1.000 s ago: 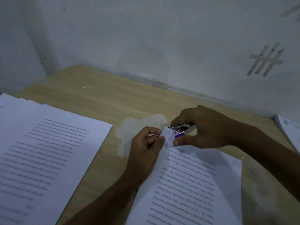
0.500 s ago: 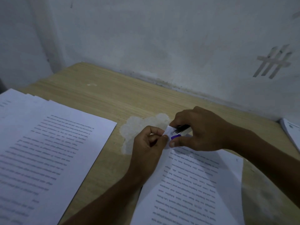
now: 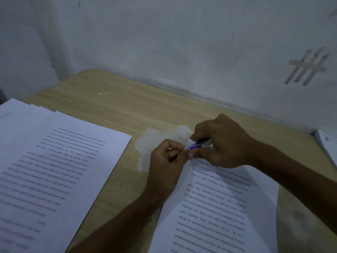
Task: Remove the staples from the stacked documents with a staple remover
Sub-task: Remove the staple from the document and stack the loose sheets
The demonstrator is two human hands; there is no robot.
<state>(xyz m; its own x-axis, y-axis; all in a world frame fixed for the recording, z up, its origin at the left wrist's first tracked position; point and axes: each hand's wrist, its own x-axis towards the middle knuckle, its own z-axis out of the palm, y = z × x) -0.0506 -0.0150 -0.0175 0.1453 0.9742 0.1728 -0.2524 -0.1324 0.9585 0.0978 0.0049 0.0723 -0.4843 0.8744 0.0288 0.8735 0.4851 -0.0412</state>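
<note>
Head view: document (image 3: 218, 207) lies on the table (image 3: 109, 99), its top-left corner lifted. Left hand (image 3: 166, 157) pinches that corner. Right hand (image 3: 224, 143) grips the staple remover (image 3: 197, 145) — purple and metal, tip at the corner. Staple too small to see. Judgement: paper is thin, floppy and tears easily — pinch close beside the staple.

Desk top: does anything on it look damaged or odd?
Yes. A pale, ragged patch on the desk, beside the left hand, looks as if the wood finish has peeled or worn off. Nothing looks spilled.
</note>
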